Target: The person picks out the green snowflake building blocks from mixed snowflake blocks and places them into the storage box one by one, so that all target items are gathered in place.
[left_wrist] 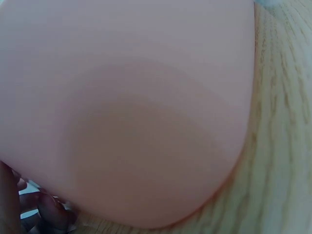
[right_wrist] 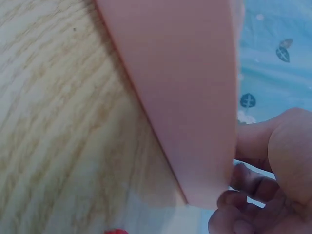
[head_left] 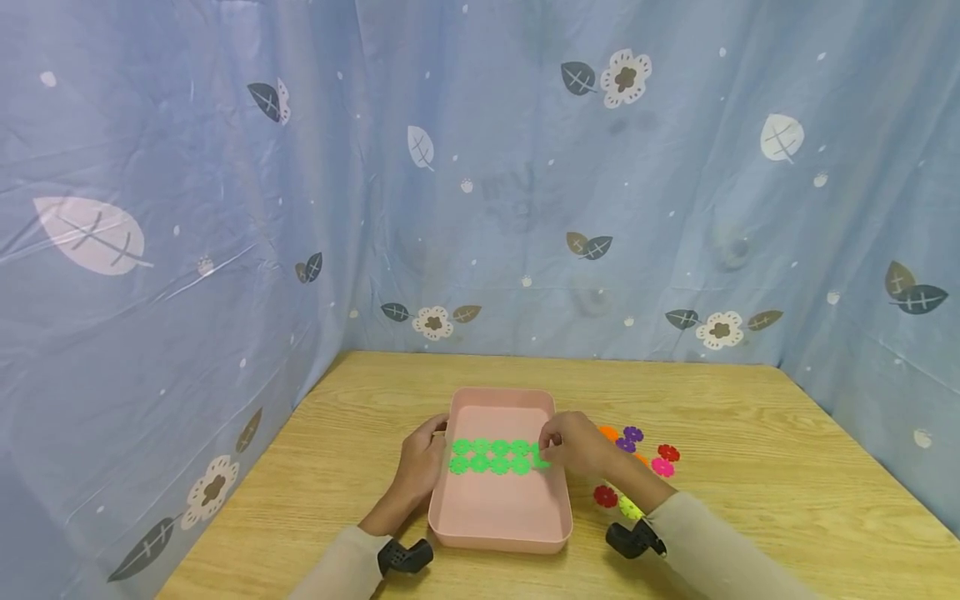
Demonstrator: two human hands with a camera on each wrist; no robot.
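Note:
A shallow pink plastic tray (head_left: 501,543) sits on the table before me. Two rows of green flower-shaped plastic discs (head_left: 499,465) run across its middle. My left hand (head_left: 420,462) holds the tray's left side, thumb up at the rim; its fingers (left_wrist: 51,212) show at the tray's wall in the left wrist view. Reaching over the right rim, my right hand (head_left: 581,446) has curled fingers on a green flower disc (head_left: 536,460) at the rows' right end, partly covering it. The right wrist view shows the tray's outer wall (right_wrist: 190,97) beside that hand, with the disc hidden.
Right of the tray lie several loose flower discs: purple (head_left: 633,434), red (head_left: 669,452), pink (head_left: 663,467), dark red (head_left: 605,497), yellow-green (head_left: 630,507) and orange (head_left: 609,433), some partly behind the right arm. A blue patterned curtain (head_left: 517,167) encloses the wooden table (head_left: 337,417).

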